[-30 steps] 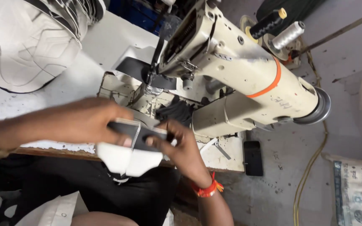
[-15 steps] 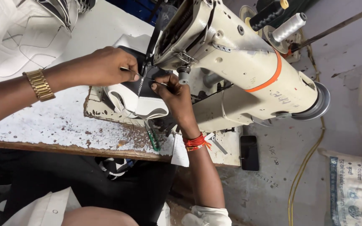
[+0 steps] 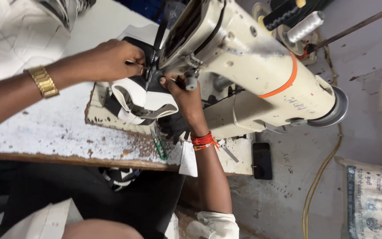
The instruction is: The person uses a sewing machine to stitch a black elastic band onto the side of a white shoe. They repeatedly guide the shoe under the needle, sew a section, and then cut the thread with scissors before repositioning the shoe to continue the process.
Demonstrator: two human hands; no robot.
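A white and black shoe upper (image 3: 143, 101) lies on the bed of a cream sewing machine (image 3: 253, 57), under its needle area (image 3: 149, 76). My left hand (image 3: 111, 59), with a gold watch on the wrist, grips the upper's far edge beside the needle. My right hand (image 3: 186, 99), with red threads round the wrist, holds the upper's near side against the machine, fingers closed on it. The part of the upper below the machine head is hidden.
The worn white table (image 3: 45, 132) carries green-handled snips (image 3: 160, 148), a paper tag (image 3: 188, 159) and a black phone (image 3: 261, 160). White cut pieces (image 3: 9, 31) lie at the far left. Thread spools (image 3: 303, 26) stand on the machine. A printed sack (image 3: 372, 199) and a yellow cable (image 3: 319, 177) are on the floor.
Both hands have carried the shoe upper from the table's front edge up to the needle. They now hold it there, a little closer under the machine head.
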